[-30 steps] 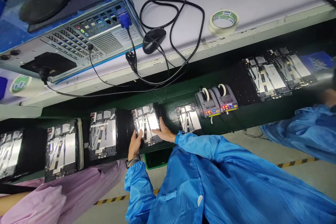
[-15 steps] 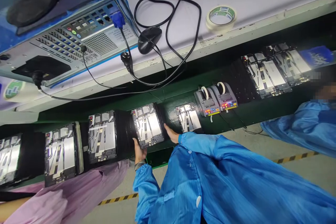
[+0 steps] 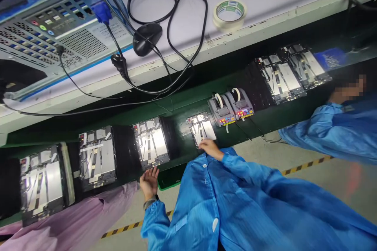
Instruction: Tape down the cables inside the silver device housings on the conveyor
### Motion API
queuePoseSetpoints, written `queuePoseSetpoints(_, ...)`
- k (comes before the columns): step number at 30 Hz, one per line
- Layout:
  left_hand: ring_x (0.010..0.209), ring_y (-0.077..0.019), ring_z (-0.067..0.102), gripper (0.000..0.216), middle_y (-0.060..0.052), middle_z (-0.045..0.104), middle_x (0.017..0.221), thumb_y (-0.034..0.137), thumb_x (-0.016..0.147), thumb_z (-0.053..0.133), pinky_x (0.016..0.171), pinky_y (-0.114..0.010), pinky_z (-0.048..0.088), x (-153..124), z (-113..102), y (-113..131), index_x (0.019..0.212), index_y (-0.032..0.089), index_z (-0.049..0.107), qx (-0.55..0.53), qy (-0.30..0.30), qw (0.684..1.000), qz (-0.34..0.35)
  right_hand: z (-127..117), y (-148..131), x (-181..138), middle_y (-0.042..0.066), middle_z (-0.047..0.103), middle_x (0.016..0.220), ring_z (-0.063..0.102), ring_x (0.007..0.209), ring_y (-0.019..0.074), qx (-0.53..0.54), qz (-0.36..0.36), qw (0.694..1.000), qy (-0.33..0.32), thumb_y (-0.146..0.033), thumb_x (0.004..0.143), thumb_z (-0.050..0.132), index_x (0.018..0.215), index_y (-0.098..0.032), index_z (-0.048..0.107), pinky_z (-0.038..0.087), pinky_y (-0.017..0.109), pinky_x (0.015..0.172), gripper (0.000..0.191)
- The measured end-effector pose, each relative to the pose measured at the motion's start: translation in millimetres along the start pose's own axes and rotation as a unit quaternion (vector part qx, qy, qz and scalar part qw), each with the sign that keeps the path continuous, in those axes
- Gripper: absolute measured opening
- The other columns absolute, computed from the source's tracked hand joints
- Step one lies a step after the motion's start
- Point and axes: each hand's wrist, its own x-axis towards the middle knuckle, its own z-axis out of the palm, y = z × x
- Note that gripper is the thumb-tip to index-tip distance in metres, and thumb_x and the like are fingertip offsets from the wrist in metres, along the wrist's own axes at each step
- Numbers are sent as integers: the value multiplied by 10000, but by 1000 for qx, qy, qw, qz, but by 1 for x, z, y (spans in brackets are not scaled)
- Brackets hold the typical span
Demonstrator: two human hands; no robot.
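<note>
The left hand, empty and wide, is at the front edge of the green bench, by one bare tablet; the right hand is over the next tablet near that edge, grip hard to tell; a caught sleeve could drag that tablet off.

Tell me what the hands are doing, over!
Left hand open beside one opened device. Right hand at another opened device, grip unclear. Tape dispensers nearby, not blocking.

left hand and right hand apart
</note>
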Motion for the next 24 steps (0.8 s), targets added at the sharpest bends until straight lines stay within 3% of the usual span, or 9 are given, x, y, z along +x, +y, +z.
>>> queuePoseSetpoints(3,1193,-309,721,387,-112,766,1204,504,848,444,1000,-537,569,-26,12,-48,1030,287,708,69,27,995,-71,-88,15,-10,100,769,884,700,914,269,20,14,954,300,-501,731,703,815,-200,726,550,451,933,313)
queuePoseSetpoints(5,1077,-313,755,364,-132,774,1159,496,826,567,953,-529,584,-36,43,-63,1054,250,709,101,-42,992,-64,-125,16,-6,115,772,956,693,966,262,32,10,924,382,-466,697,727,864,-197,713,538,448,961,317)
queuePoseSetpoints(9,1060,-302,739,486,-167,757,1191,577,835,663,964,-500,576,-28,146,-43,1101,177,729,164,-218,962,23,-145,9,15,79,768,913,707,943,231,123,0,938,323,-418,623,801,869,-205,705,539,403,929,339)
queuePoseSetpoints(12,1236,-279,668,485,-180,695,1340,524,908,671,1136,-468,463,-6,216,-12,1225,160,709,213,-195,952,105,-143,11,20,54,745,799,698,835,216,144,3,949,280,-462,606,830,824,-206,715,540,385,853,355)
queuePoseSetpoints(14,1264,-285,652,467,-191,692,1342,482,954,636,1153,-469,447,8,246,2,1264,138,698,209,-186,956,86,-144,17,17,46,722,745,675,765,207,146,4,949,279,-499,607,836,806,-201,723,533,375,795,375)
queuePoseSetpoints(17,1258,-273,651,421,-176,701,1331,417,997,578,1142,-452,457,20,267,6,1293,137,684,176,-180,965,73,-148,27,7,26,672,679,614,665,178,144,5,944,295,-546,617,835,788,-194,723,509,350,710,407)
queuePoseSetpoints(20,1236,-258,652,398,-159,712,1301,398,996,571,1127,-428,464,25,272,-4,1277,140,684,144,-157,974,80,-142,30,-6,7,637,651,569,620,160,119,7,948,295,-568,666,812,810,-190,727,483,328,667,413)
queuePoseSetpoints(22,1201,-246,660,402,-149,720,1270,409,997,552,1101,-420,480,28,273,-11,1268,141,681,125,-142,979,76,-128,25,-10,5,638,653,570,623,161,77,8,963,257,-554,716,787,842,-187,737,476,319,662,391)
queuePoseSetpoints(24,1162,-232,669,408,-143,726,1242,418,1002,526,1075,-408,494,33,273,-16,1253,136,682,115,-137,981,73,-106,12,-4,9,650,658,584,633,166,17,1,987,162,-525,772,750,851,-185,743,474,309,658,350)
